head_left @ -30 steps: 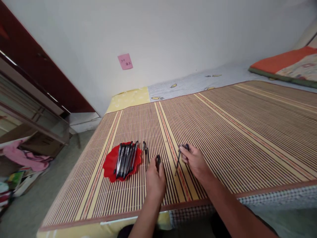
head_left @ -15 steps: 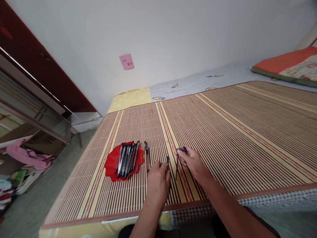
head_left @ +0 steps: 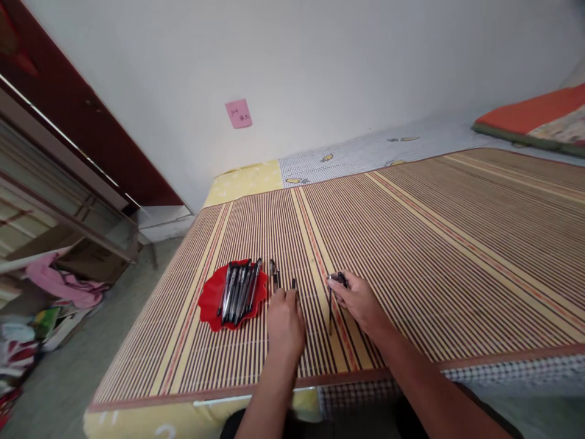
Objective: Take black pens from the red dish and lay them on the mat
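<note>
My left hand [head_left: 286, 320] is closed low over the mat around a slim pen part whose dark end [head_left: 294, 284] shows above the fingers. Just beyond that hand lie a pen cap [head_left: 273, 267] and a clear pen barrel with a black end [head_left: 276, 280], the barrel partly hidden by the fingers. My right hand [head_left: 355, 297] pinches a dark pen piece [head_left: 340, 278], and a thin dark pen refill [head_left: 330, 314] hangs down from its fingertips. To the left, several assembled black-capped pens [head_left: 238, 292] rest in a red wavy-edged dish [head_left: 208, 299].
A striped bamboo mat [head_left: 388, 244] covers the bed. Folded orange and patterned bedding [head_left: 525, 114] lies at the far right. A pink note [head_left: 238, 114] is stuck on the wall. Left of the bed, a shelf holds boxes and a pink cloth [head_left: 59, 277].
My left hand has moved left with the slim pen part, toward the loose cap and barrel. My right hand keeps its grip nearly in place. The view has shifted slightly.
</note>
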Available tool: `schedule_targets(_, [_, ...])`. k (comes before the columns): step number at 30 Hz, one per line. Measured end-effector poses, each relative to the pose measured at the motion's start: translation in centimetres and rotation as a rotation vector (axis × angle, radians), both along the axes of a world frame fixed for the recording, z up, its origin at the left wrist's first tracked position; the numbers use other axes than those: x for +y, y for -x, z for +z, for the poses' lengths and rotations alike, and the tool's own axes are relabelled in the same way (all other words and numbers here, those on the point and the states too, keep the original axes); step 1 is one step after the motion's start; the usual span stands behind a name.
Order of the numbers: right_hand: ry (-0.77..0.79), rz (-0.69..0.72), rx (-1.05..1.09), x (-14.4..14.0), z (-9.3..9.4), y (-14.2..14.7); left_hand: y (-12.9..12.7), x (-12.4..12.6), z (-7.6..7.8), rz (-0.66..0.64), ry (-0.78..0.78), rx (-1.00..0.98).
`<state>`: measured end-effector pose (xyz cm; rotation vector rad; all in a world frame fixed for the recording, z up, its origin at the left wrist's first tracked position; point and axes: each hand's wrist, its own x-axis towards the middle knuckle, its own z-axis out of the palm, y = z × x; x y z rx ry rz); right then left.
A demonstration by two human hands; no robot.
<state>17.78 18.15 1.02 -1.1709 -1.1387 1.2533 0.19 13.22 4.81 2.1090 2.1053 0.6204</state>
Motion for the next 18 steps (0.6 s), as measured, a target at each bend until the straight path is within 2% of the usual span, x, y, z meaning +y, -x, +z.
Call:
schedule_targets(11, [-0.008,-0.001,-0.027,-0.3,0.7,0.3,0.6,1.2,-0.4,0.138,-0.021,-0.020])
schedule_targets(18, [-0.024,0.011,-0.141,-0.3,1.4,0.5,1.2,-0.3,-0.2,0.083,-0.061,-0.031])
